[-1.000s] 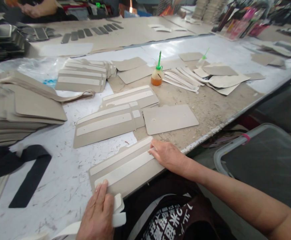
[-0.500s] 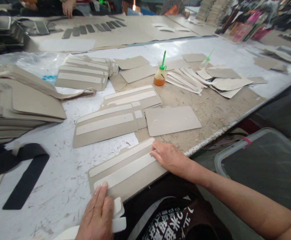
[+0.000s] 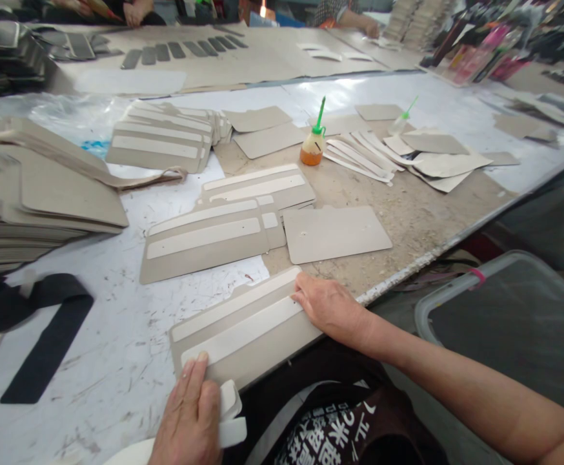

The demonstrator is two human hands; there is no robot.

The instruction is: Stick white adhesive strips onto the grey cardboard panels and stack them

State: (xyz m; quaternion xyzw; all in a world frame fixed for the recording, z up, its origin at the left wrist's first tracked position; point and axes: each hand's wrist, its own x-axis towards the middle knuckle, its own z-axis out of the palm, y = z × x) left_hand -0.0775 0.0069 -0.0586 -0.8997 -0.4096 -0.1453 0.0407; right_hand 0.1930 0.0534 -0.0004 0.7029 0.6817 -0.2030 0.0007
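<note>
Right in front of me, a grey-beige panel point(image 3: 257, 358) carries two long white strips, its lower edge reaching the table edge. The fingertips of my left hand point(image 3: 188, 410) press on the left end of the nearer strip point(image 3: 243, 334). Several loose white strips point(image 3: 232, 431) stick out from beneath that hand, held in it. At the panel's right end, my right hand point(image 3: 330, 310) has its fingers curled closed, with thumb and fingertips on the strip's end. Just beyond lie more panels with strips point(image 3: 204, 258) and a bare panel point(image 3: 337, 236).
Stacked panels point(image 3: 69, 187) and a black band point(image 3: 50, 349) are at left. A green-topped glue bottle point(image 3: 312, 150) stands mid-table beside loose white strips point(image 3: 359, 158). A clear plastic bin point(image 3: 499, 355) is below the table edge at right. Co-workers' hands point(image 3: 137, 11) show across the table.
My hands and the panel stay almost where they were. The view has shifted slightly. At the far right back, a co-worker's arm now stretches further over the table.
</note>
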